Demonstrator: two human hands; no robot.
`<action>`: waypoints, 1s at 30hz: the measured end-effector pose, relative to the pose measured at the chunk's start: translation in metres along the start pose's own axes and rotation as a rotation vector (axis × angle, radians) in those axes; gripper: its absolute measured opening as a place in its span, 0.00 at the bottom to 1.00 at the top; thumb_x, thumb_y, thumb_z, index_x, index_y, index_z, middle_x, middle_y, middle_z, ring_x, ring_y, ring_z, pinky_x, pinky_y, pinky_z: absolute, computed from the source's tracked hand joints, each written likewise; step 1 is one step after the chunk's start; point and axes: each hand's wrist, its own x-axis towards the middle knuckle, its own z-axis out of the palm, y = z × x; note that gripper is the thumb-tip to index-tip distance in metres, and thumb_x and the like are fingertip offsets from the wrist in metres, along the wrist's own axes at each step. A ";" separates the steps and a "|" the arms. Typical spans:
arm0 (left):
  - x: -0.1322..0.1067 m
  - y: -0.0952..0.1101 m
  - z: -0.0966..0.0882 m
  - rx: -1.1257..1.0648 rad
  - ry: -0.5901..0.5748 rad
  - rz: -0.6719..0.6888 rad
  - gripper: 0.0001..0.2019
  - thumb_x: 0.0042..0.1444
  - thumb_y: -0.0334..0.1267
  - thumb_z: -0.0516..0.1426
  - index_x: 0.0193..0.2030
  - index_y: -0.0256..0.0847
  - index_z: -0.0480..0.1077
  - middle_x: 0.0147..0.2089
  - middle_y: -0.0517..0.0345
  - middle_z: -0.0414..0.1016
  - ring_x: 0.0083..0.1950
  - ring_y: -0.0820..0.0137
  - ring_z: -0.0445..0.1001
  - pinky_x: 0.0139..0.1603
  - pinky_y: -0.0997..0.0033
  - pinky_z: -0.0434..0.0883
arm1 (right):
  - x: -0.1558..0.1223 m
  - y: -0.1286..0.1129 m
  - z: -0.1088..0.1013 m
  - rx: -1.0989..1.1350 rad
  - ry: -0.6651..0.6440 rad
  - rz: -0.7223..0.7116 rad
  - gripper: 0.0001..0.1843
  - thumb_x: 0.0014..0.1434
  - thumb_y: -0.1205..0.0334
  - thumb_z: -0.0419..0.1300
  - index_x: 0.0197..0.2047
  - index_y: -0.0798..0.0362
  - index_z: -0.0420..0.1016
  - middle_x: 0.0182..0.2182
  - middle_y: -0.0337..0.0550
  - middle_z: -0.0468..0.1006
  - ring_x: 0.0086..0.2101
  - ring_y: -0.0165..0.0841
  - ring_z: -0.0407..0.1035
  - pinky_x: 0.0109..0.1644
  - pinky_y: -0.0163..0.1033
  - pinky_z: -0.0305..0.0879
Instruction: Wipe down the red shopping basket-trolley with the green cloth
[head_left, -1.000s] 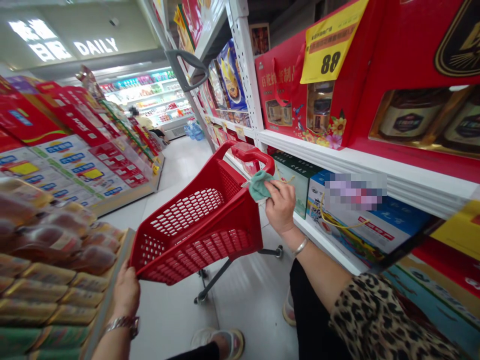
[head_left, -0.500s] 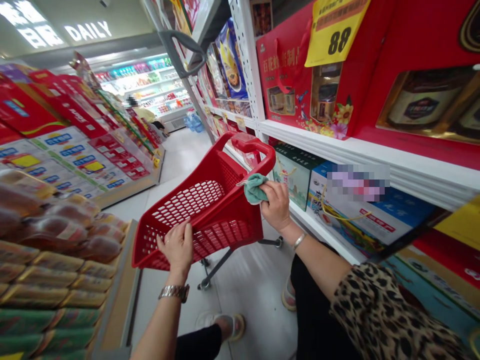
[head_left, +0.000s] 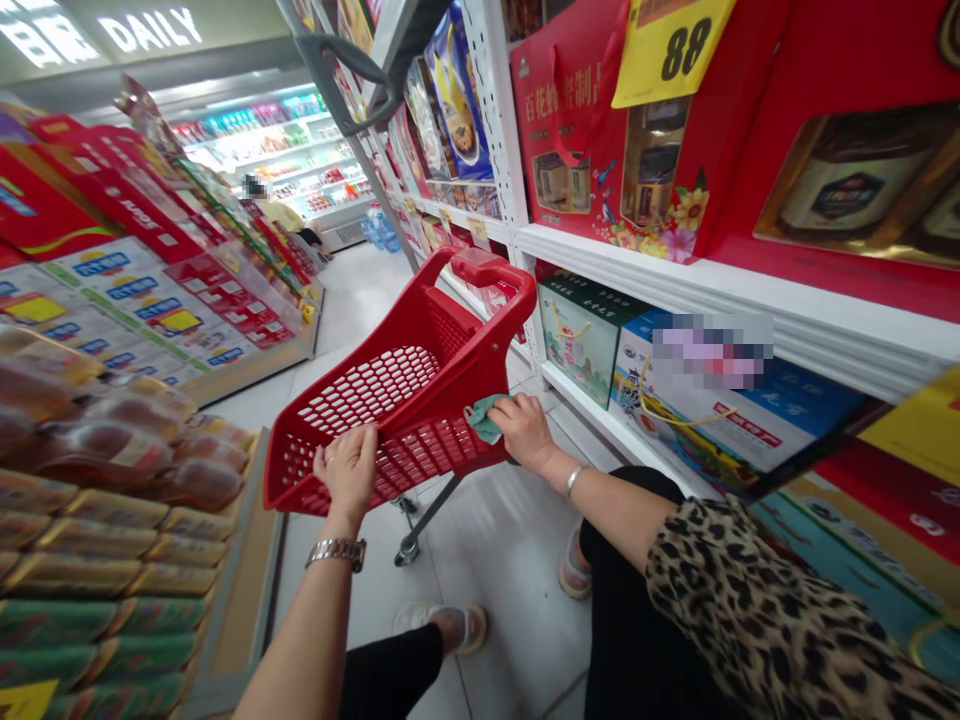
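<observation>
A red plastic shopping cart (head_left: 420, 440) with perforated sides stands in front of me on grey legs. My left hand (head_left: 349, 470) grips the near top rim of its basket, the fingers hooked over the edge. My right hand (head_left: 525, 430) is closed on a green cloth (head_left: 487, 418), which lies against the outer side wall of the basket, below the handle end. The cart's handle (head_left: 495, 275) is at the upper right with no hand on it. Part of the cloth is hidden behind my right fingers.
White shelves (head_left: 720, 290) with red gift boxes (head_left: 570, 130) and a blue-white box (head_left: 735, 420) run along the right. Bottles (head_left: 127, 440) and stacked cans (head_left: 105, 540) fill a display at the left. Farther off, a person (head_left: 281, 215) is near the lit cooler shelves.
My right hand has moved with the green cloth from beside the cart's handle down onto the basket's side wall. The left hand keeps its grip on the rim.
</observation>
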 end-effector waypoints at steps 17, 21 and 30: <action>0.028 -0.047 -0.030 -0.017 -0.006 -0.118 0.14 0.61 0.43 0.53 0.30 0.46 0.77 0.46 0.58 0.84 0.61 0.56 0.73 0.76 0.40 0.49 | -0.002 0.024 0.024 0.059 -0.250 0.385 0.11 0.55 0.74 0.64 0.39 0.51 0.83 0.40 0.48 0.82 0.40 0.39 0.72 0.41 0.41 0.63; 0.028 -0.057 -0.040 -0.029 -0.035 -0.123 0.14 0.62 0.43 0.52 0.32 0.47 0.78 0.48 0.57 0.84 0.64 0.55 0.73 0.77 0.38 0.45 | 0.015 0.036 0.021 0.351 0.154 0.555 0.15 0.56 0.72 0.60 0.45 0.51 0.81 0.41 0.44 0.82 0.40 0.37 0.74 0.43 0.39 0.67; 0.029 -0.057 -0.045 -0.047 -0.041 -0.169 0.15 0.62 0.43 0.51 0.29 0.45 0.77 0.49 0.54 0.84 0.66 0.57 0.72 0.78 0.44 0.46 | 0.012 -0.012 0.011 0.520 0.258 0.238 0.12 0.56 0.72 0.59 0.41 0.49 0.76 0.40 0.44 0.79 0.42 0.38 0.71 0.48 0.40 0.67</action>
